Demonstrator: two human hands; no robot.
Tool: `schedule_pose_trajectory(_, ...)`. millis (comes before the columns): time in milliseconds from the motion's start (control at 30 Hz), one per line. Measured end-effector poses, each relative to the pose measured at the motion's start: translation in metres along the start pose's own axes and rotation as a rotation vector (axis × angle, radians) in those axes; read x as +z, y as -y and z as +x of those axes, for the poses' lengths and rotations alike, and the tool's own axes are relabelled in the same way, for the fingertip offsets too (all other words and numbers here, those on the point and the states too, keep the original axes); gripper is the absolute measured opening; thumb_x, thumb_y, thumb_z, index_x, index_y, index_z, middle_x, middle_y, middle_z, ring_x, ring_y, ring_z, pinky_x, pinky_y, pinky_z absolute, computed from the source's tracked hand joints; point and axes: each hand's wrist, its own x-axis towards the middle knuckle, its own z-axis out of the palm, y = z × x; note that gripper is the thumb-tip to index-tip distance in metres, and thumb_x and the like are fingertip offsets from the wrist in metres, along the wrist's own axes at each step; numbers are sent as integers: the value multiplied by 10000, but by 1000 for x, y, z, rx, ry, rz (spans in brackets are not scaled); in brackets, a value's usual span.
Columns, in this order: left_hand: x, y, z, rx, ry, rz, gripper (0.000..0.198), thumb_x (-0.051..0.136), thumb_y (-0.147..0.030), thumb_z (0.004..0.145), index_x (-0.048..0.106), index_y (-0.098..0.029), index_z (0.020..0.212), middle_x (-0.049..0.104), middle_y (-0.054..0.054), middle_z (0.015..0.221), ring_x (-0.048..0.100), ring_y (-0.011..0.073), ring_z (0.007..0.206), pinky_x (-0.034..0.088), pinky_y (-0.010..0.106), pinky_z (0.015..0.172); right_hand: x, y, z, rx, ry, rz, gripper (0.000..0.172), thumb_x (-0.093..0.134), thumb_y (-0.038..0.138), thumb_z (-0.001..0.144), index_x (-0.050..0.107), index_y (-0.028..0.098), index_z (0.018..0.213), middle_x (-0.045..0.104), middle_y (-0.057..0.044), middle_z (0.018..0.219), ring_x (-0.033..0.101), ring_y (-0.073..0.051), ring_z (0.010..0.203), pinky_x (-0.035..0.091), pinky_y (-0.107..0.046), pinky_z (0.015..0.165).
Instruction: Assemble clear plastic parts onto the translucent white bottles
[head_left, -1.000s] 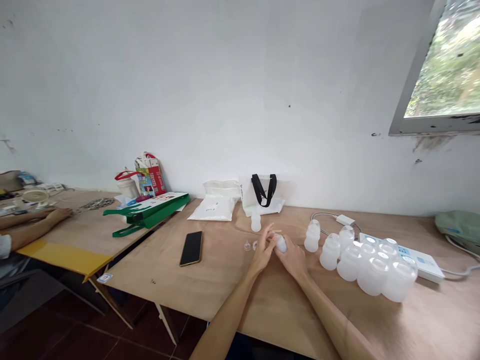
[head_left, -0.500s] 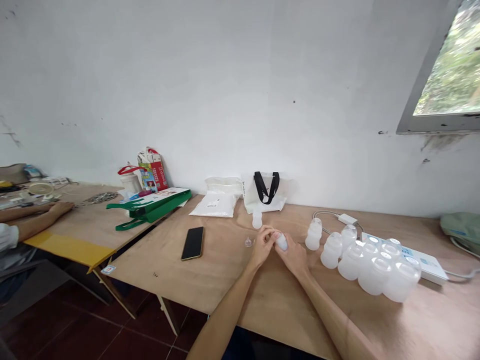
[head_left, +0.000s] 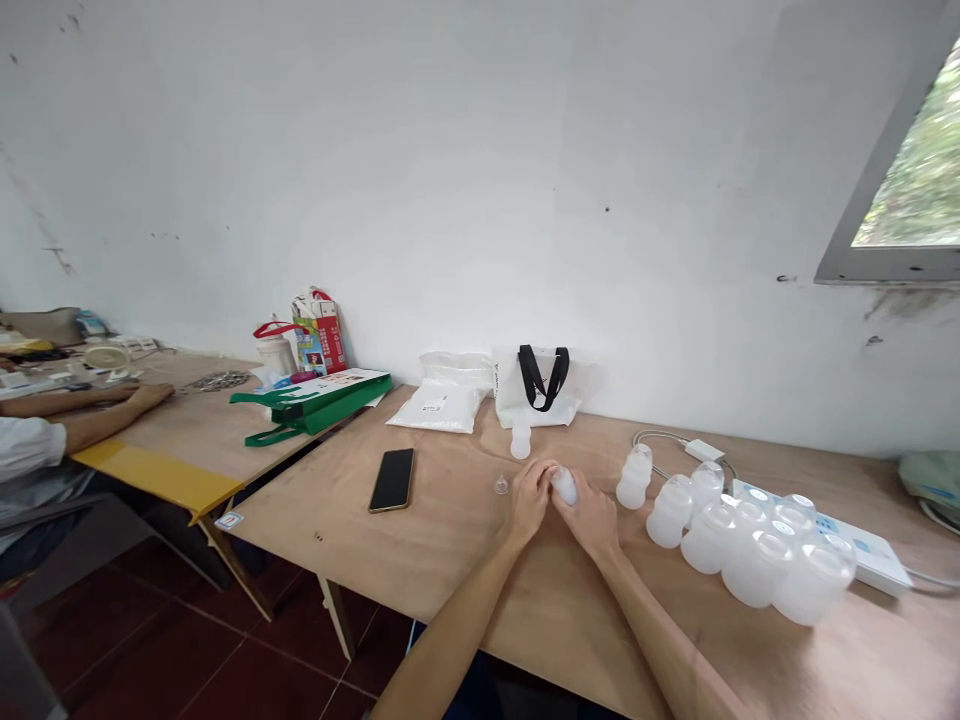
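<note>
While a small, frosted-white, rounded plastic bottle is held to the right of a flat, black, rectangular phone, its body is enclosed by the curled right hand, apparently for steadiness. The bunched fingers of the left hand are set against its side; how far they are closed, and on what, cannot be told. A small, clear plastic cap-like piece is placed between phone and left hand, presumably for easy reach. Waisted, frosted-white plastic bottles with clear domed tops are grouped far right of the phone, presumably to leave working room.

Lettering is noted on the white bag with black handles, beyond and right of the phone, but cannot be read. A label is carried by the flat white plastic package beyond the phone; its print is likewise illegible. On the red, multicoloured carrier bag, beyond and left of the phone, pale characters are too small to be deciphered.
</note>
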Motion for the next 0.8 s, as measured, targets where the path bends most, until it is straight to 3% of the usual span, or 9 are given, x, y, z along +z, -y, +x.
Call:
schedule_pose_trajectory(100,1,-3,4,-131,-15,-216,438,611,-624,927,738,-205,908,768,87,983,705,234,918,587,345,818,4,-6,0,2,-13,201,263,580,428,945,650,222,1092,781,-62,854,741,-257,768,410,-278,625)
schedule_pose_trajectory(200,1,-4,11,-216,-53,-320,586,520,-750,909,690,-192,968,744,83,899,710,207,771,582,313,661,8,-12,0,-69,-50,466,290,563,483,917,652,224,1011,771,-50,865,726,-242,790,478,-291,695)
schedule_pose_trajectory(300,-7,-7,16,-240,-114,-351,615,488,-777,903,660,-202,1041,709,64,885,675,170,671,561,290,593,10,-13,0,-87,-59,522,331,570,538,883,650,227,964,754,-50,836,711,-255,780,499,-315,716)
schedule_pose_trajectory(400,-31,-7,17,-184,-196,-201,497,539,-681,930,674,-222,1066,708,56,950,659,164,722,564,292,670,12,-13,0,-60,-58,485,331,571,540,877,653,238,983,752,-53,844,715,-274,810,502,-329,720)
schedule_pose_trajectory(467,-54,-2,16,-130,-281,33,424,526,-621,954,693,-241,1039,718,60,1021,665,191,847,561,315,788,12,-12,0,-59,-62,488,346,562,553,879,654,238,990,747,-55,832,714,-280,815,500,-333,721)
schedule_pose_trajectory(567,-85,11,16,-147,-313,169,353,583,-567,928,709,-247,1009,705,72,1005,627,238,930,524,372,902,11,-11,0,-71,-63,507,376,552,582,881,652,232,972,734,-48,804,696,-262,757,483,-323,693)
schedule_pose_trajectory(667,-102,24,17,-172,-258,221,331,613,-556,903,725,-245,934,703,82,956,611,260,913,516,388,889,9,-10,0,-61,-64,518,387,546,600,885,648,231,945,734,-41,810,681,-240,722,472,-311,676)
schedule_pose_trajectory(800,-99,29,14,-164,-124,225,351,599,-562,914,735,-240,887,713,58,895,617,253,881,523,372,860,9,-10,0,-62,-67,515,380,553,602,887,637,232,922,727,-41,808,679,-241,740,471,-308,679)
